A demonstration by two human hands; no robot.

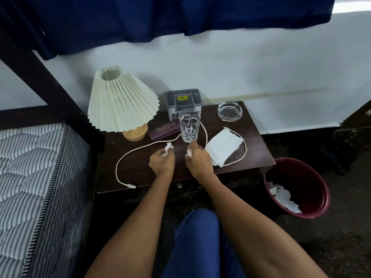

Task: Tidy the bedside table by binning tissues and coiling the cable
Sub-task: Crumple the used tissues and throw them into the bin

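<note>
Both hands work at the middle of the frame over a dark wooden desk [251, 137]. The left hand [161, 162] has its fingers curled round a small crumpled tissue [167, 147], which pokes out above the knuckles. The right hand [197, 160] pinches a second scrap of tissue [189, 153] just below the base of a tall cut-glass tumbler [189, 125]; its forefinger points up the frame toward the glass.

A white cable [124, 157] lies uncoiled across the desk. Its plug end [131, 186] sits at the lower left of the desk near the front edge and points right. From there the cable arcs up and to the right, passes above the left hand, loops behind the glass, then curves round a folded white cloth [223, 147] at the right of the desk.

At the upper left of the desk stands a lamp [122, 103] with a cream pleated shade on a pale wooden base. Beside it lies a purple case [164, 130], its long axis running left to right; the gold lettering on it is upside down and too small to read surely. Behind the glass is a grey box [183, 101] with a yellow label, unreadable. A clear glass ashtray [230, 111] sits at the upper right.

On the floor at the lower right stands a red bin [313, 177] with crumpled white paper [283, 196] in it. A striped mattress [40, 177] fills the left edge
</note>
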